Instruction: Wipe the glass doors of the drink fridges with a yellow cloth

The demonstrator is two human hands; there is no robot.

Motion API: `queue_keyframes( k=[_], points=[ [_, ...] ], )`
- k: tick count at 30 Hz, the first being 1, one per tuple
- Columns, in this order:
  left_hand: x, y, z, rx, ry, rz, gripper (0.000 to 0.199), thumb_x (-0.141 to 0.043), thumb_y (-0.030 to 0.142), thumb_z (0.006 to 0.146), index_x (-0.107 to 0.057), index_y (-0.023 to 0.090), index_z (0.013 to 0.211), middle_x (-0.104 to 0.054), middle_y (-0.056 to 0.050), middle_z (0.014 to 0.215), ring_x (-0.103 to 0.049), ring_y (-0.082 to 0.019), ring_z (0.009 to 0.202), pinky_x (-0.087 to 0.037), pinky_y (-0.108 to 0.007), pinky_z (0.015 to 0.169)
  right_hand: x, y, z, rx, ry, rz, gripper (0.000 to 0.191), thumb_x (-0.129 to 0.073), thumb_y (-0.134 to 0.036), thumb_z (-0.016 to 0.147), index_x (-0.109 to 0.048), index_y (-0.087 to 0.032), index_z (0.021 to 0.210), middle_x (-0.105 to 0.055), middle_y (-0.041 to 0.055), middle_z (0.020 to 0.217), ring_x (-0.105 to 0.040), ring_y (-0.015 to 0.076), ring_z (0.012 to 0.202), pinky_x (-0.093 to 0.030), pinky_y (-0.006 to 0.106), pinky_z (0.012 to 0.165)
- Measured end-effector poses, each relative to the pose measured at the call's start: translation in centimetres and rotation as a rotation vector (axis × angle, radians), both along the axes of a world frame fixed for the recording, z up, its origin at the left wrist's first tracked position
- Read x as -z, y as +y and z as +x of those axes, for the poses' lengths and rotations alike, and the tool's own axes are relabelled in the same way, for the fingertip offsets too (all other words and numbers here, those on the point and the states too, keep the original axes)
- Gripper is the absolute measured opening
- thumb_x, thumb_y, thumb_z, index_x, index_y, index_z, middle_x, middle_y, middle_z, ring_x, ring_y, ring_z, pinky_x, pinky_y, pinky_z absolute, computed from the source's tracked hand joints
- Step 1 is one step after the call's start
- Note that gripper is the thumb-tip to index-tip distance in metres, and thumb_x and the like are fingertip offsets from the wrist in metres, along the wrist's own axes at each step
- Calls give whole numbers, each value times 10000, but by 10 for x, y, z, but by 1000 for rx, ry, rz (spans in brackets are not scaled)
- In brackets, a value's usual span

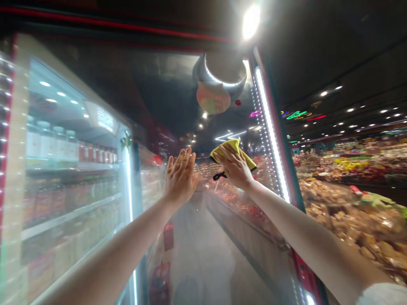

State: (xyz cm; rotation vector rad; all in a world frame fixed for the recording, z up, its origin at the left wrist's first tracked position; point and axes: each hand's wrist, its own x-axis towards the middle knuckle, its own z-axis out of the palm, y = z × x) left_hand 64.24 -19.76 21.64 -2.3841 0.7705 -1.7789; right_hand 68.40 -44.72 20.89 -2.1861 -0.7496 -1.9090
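Observation:
A tall glass door (190,237) with a dark frame fills the middle of the view. My right hand (234,166) presses a yellow cloth (249,161) with a dark edge against the glass, fingers spread over it. A black loop (219,175) hangs out below the cloth. To its left, my left hand (180,176) is raised with straight fingers and nothing in it. Its palm faces the glass; whether it touches cannot be made out. A round pale sticker or reflection (213,98) shows on the upper pane.
On the left, a lit cooler (73,207) holds shelves of bottles (57,142). A bright light strip (271,131) runs down the door's right side. At the right, heaps of packaged goods (343,212) lie on display. A spotlight (251,22) glares overhead.

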Motion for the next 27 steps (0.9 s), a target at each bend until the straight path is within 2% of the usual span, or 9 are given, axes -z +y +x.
queue_keyframes(
  k=[3, 8, 10, 12, 16, 19, 22, 24, 27],
  points=[
    [5, 17, -4, 6, -11, 19, 722, -474, 238, 975, -236, 208, 1656, -302, -113, 1711, -243, -302, 1599, -185, -596, 1309, 8, -17, -1, 14, 6, 18, 516, -480, -179, 998, -593, -385, 1457, -562, -23, 1556, -409, 257, 1518, -385, 542, 1229],
    [3, 39, -7, -16, -19, -1, 709, -478, 227, 972, -258, 211, 1646, -307, -111, 1707, -250, -304, 1596, -193, -601, 1305, -36, 22, 10, 24, -47, 370, 528, -410, -176, 1011, -573, -353, 1481, -535, 13, 1580, -396, 304, 1521, -367, 641, 1200],
    [2, 42, -8, -30, -4, -21, 696, -484, 233, 971, -283, 189, 1636, -316, -123, 1702, -245, -307, 1597, -194, -599, 1305, -38, 50, 6, 10, -27, 293, 522, -421, -181, 1015, -575, -362, 1480, -502, -1, 1606, -366, 293, 1541, -337, 616, 1227],
    [3, 44, -9, -33, 10, -31, 689, -488, 239, 971, -300, 168, 1630, -311, -137, 1702, -232, -310, 1601, -193, -597, 1306, -23, 65, -2, -11, -2, 117, 522, -453, -181, 1011, -580, -391, 1471, -491, -32, 1613, -358, 267, 1547, -312, 566, 1259],
    [10, 58, -13, -19, 11, -17, 702, -484, 235, 975, -274, 185, 1643, -309, -127, 1705, -226, -297, 1603, -181, -593, 1311, 9, 48, -13, -24, -2, -86, 489, -493, -206, 1008, -609, -399, 1442, -538, -51, 1575, -426, 250, 1511, -367, 491, 1246],
    [12, 74, -14, -23, 4, -10, 714, -479, 230, 975, -254, 197, 1652, -308, -113, 1708, -235, -293, 1601, -177, -587, 1315, -5, 40, -6, 0, -63, 132, 471, -457, -222, 1022, -608, -364, 1445, -565, -17, 1554, -454, 275, 1491, -417, 537, 1198],
    [10, 88, -13, -45, -8, -38, 721, -481, 232, 975, -245, 190, 1655, -301, -116, 1710, -230, -298, 1603, -180, -578, 1316, -39, 69, 2, 7, -94, 361, 479, -427, -220, 1026, -603, -360, 1450, -554, 1, 1562, -426, 309, 1505, -398, 616, 1179],
    [10, 93, -12, -55, -20, -54, 737, -487, 232, 973, -225, 187, 1661, -294, -122, 1712, -222, -302, 1604, -181, -578, 1316, -49, 100, 1, -10, -75, 323, 476, -427, -225, 1031, -602, -361, 1453, -534, 2, 1579, -406, 309, 1518, -382, 622, 1185],
    [13, 98, -13, -51, -29, -53, 739, -480, 239, 983, -203, 190, 1667, -287, -121, 1715, -216, -296, 1606, -180, -573, 1316, -29, 127, -10, -40, -23, 67, 483, -458, -227, 1033, -580, -389, 1471, -501, -23, 1602, -386, 267, 1532, -342, 564, 1231]
  ],
)
